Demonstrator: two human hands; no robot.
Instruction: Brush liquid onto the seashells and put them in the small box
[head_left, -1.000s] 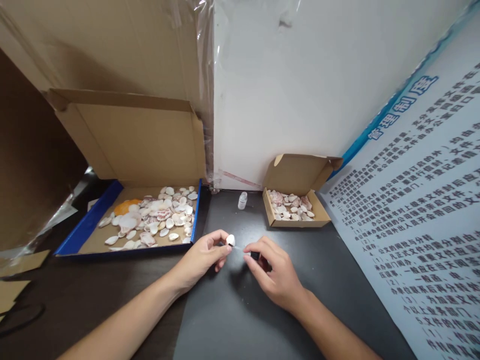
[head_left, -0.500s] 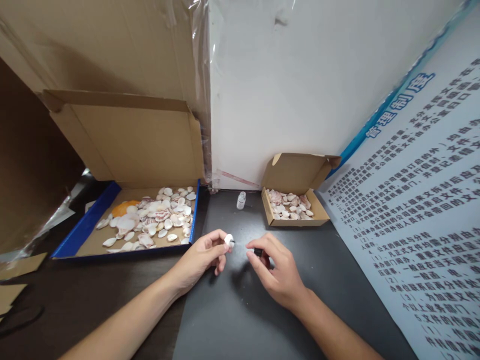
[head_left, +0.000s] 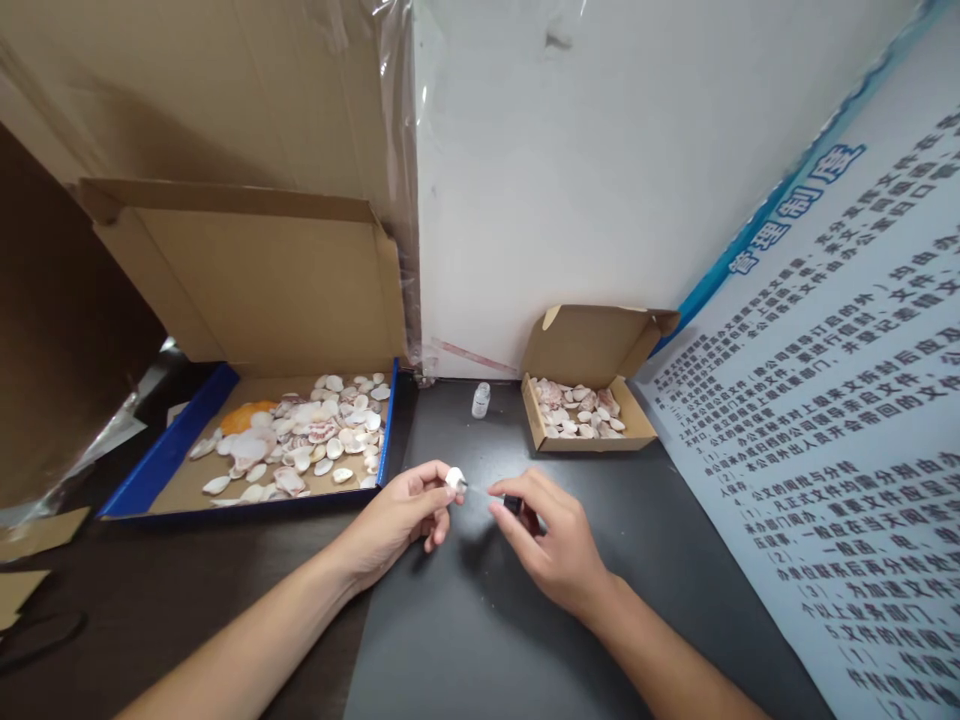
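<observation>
My left hand (head_left: 409, 508) pinches a small white shell (head_left: 454, 478) between thumb and fingertips. In my right hand (head_left: 551, 540) is a black brush cap (head_left: 513, 503), gripped by thumb and fingers. A thin, pale stem runs left from the cap, and its dark tip meets or nearly meets the shell; the exact contact is too small to tell. Beyond both hands, a small clear bottle (head_left: 481, 401) with a pale label stands upright on the dark grey mat (head_left: 465, 620), no cap visible on it.
At left, an open blue-sided cardboard box (head_left: 244, 490) holds many shells (head_left: 319, 430) and an orange piece (head_left: 246, 416). A smaller open cardboard box (head_left: 637, 437) with shells stands back right. A white panel (head_left: 555, 200) rises behind; a printed poster (head_left: 847, 380) slants along the right.
Both hands keep their holds and stay almost in place. The stem between cap and shell shows more clearly now. The whole view has shifted very slightly.
</observation>
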